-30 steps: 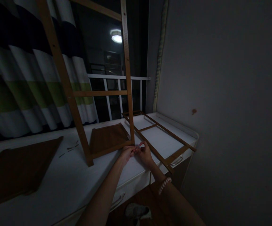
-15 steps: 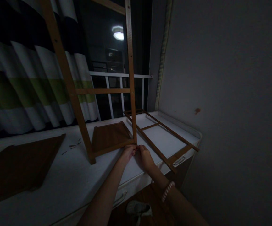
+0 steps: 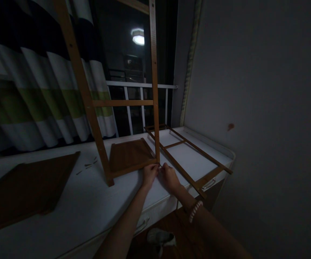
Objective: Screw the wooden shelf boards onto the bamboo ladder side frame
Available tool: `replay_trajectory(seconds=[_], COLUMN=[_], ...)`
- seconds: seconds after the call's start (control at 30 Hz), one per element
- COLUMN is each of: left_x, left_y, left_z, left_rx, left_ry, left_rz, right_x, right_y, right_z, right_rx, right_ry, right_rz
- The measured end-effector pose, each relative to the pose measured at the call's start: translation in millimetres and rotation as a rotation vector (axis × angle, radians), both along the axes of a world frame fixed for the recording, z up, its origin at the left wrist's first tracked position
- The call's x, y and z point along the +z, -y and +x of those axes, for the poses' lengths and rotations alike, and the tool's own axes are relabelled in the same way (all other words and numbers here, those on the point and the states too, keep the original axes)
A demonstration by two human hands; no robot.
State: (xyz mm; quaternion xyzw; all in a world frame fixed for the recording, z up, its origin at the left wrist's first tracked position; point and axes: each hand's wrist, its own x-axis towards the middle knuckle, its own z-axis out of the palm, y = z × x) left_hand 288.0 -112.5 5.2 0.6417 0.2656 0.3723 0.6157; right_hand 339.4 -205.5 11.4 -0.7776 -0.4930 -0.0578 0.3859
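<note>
A tall brown wooden frame stands upright on the white desktop, with a crossbar and a square wooden panel joined at its base. At the frame's lower right corner, my left hand is closed, its fingertips against the corner. Beside it, my right hand is closed in a pinch at the same corner. A thin dark sliver shows between the two hands, too small and dim to name. The fingers hide most of that joint.
A second wooden frame lies flat at the right, its end overhanging the desk edge. Another wooden panel lies at the left. Several small thin pieces are scattered between. Behind are a striped curtain and white railing; a wall bounds the right.
The view has shifted slightly, so everything sits a little farther right. My left hand has turned more upright at the corner, and my right hand has drawn slightly away from the left.
</note>
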Motion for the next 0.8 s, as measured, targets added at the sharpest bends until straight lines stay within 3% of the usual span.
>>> replay_trajectory(seconds=[0.1, 0.27, 0.33, 0.57, 0.8], left_x=[2.7, 16.4, 21.6, 21.4, 12.9], left_y=[5.1, 11.3, 8.8, -7.4, -9.5], left_z=[-6.2, -16.7, -15.3, -2.1, -2.3], left_rx=[0.072, 0.328, 0.383, 0.329, 0.342], left_ry=[-0.024, -0.289, -0.406, -0.647, -0.616], left_rz=[0.187, 1.011, 1.175, 1.331, 1.359], right_x=[-8.8, -14.9, -14.6, -11.8, -8.3], right_y=[-7.5, -20.8, -22.8, -19.7, -15.9], right_z=[5.8, 8.7, 8.4, 7.7, 7.0], right_rx=[-0.023, 0.082, 0.114, 0.208, 0.202], right_ry=[-0.221, -0.721, -0.825, -0.972, -0.985], right_rz=[0.244, 0.457, 0.492, 0.554, 0.580])
